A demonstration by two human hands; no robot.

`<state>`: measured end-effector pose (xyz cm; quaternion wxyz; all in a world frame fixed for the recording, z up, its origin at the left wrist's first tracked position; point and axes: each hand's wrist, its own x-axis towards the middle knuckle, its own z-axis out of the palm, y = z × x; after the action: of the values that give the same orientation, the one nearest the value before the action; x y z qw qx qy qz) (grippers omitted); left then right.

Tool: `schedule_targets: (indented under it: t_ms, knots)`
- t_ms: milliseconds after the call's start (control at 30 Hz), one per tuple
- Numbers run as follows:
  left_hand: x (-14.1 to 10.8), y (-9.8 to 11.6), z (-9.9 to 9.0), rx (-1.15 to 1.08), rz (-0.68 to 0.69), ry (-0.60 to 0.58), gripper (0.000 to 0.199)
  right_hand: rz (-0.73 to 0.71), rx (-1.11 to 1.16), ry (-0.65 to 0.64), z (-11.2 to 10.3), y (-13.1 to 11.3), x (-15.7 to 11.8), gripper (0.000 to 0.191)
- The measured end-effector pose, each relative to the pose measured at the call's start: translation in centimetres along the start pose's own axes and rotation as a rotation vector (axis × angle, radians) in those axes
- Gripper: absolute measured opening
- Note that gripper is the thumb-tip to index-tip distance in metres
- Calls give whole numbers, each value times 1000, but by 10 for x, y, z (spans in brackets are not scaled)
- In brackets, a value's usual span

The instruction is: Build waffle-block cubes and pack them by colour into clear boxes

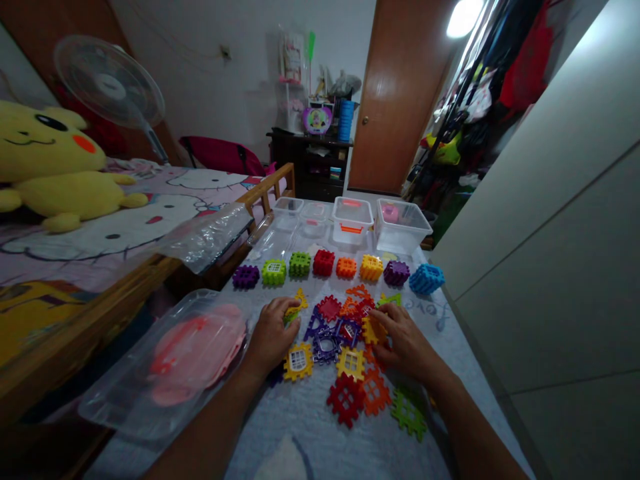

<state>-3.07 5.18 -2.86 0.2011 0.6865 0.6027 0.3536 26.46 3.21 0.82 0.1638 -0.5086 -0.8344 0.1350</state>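
Here, left forearm rises from the lower left of the frame to centre; left hand lies palm down, fingers loosely curled over a green piece beside a yellow triangular piece. Whether it grips or merely touches: cannot tell. Right forearm enters from the lower right, angled up-left; right hand is half open, thumb and fingers curved around a yellow piece right of centre, in contact; firmness of grasp unclear. Loose interlocking pieces, purple, red, orange and yellow, spread between the hands at centre; green square piece at lower right of centre.
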Motion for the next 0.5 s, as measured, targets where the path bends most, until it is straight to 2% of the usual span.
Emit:
schedule_targets:
  t_ms: [300, 400, 500]
  knots:
    - [-1, 1, 0, -3, -10, 5, 25, 12, -46, 1, -2, -4, 1, 40]
    - [-1, 0, 1, 2, -14, -3, 26, 1, -61, 37, -11, -4, 1, 41]
    - [0, -1, 1, 5, -10, -1, 27, -23, -100, 80, -26, 5, 14, 41]
